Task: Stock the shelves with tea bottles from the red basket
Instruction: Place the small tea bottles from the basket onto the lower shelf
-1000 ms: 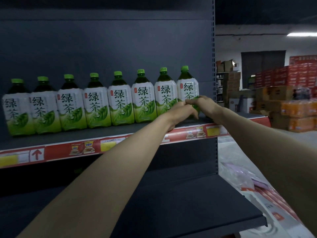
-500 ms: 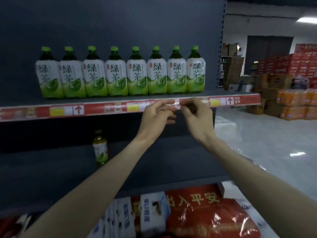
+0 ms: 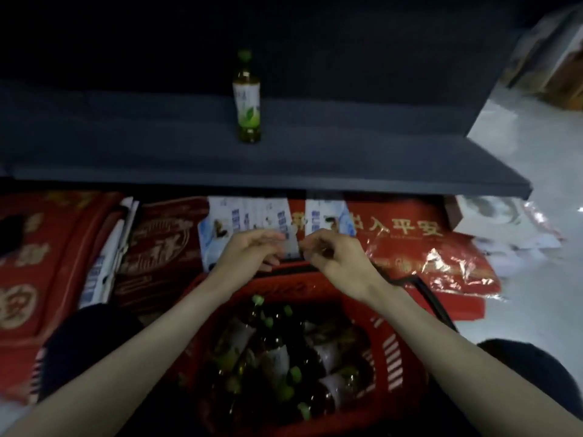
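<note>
The red basket [image 3: 394,351] stands on the floor between my knees, with several green-capped tea bottles [image 3: 274,357] lying in it. One small tea bottle [image 3: 247,99] stands upright on the dark lower shelf [image 3: 347,159]. My left hand [image 3: 249,257] and my right hand [image 3: 337,260] hover above the basket's far rim, fingertips nearly meeting. Between them they pinch a small pale translucent tag [image 3: 291,247]. Neither hand touches a bottle.
Under the shelf lie red printed bags [image 3: 426,247] and white-blue cartons [image 3: 246,219], and more red packs [image 3: 38,263] sit at the left. A white box [image 3: 492,216] and the pale floor [image 3: 536,294] are at the right. My dark-clad knees [image 3: 88,335] flank the basket.
My view has dropped from the upper shelf with its row of big green tea bottles to the lower shelf and basket. Both hands came down from the price strip, still together.
</note>
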